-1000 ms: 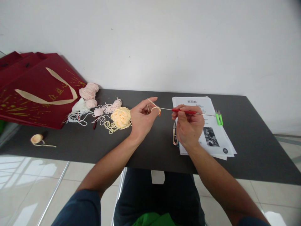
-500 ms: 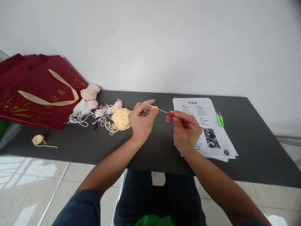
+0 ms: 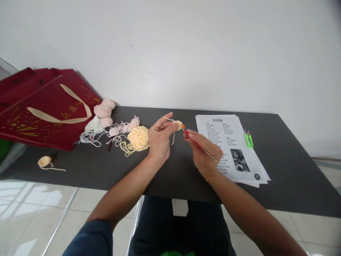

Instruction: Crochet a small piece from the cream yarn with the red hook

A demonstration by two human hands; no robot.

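My left hand (image 3: pixel 162 137) pinches a small pale-yellow crochet piece (image 3: pixel 179 124), and a strand of yarn runs over its raised index finger. A bit of orange shows at the edge of the piece. In my right hand (image 3: pixel 204 152) is a red-handled crochet hook (image 3: pixel 197 144), held like a pen, its metal tip meeting the piece. The exact loop at the tip is too small to make out. Just left of my left hand lies a yellow yarn ball (image 3: pixel 139 138) with loose strands beside it.
Printed sheets (image 3: pixel 226 124) lie under and beyond my right hand, with green thread snips (image 3: pixel 248 138) on their right edge. Pink yarn (image 3: pixel 104 108) and white yarn (image 3: pixel 92 125) rest by dark red gift bags (image 3: pixel 50 110). A small cream crocheted cup (image 3: pixel 44 161) sits at the left.
My right hand has come closer to my left, and the hook has tilted from nearly level to slanting, its tip up at the piece. The crochet piece has turned and shows more now.
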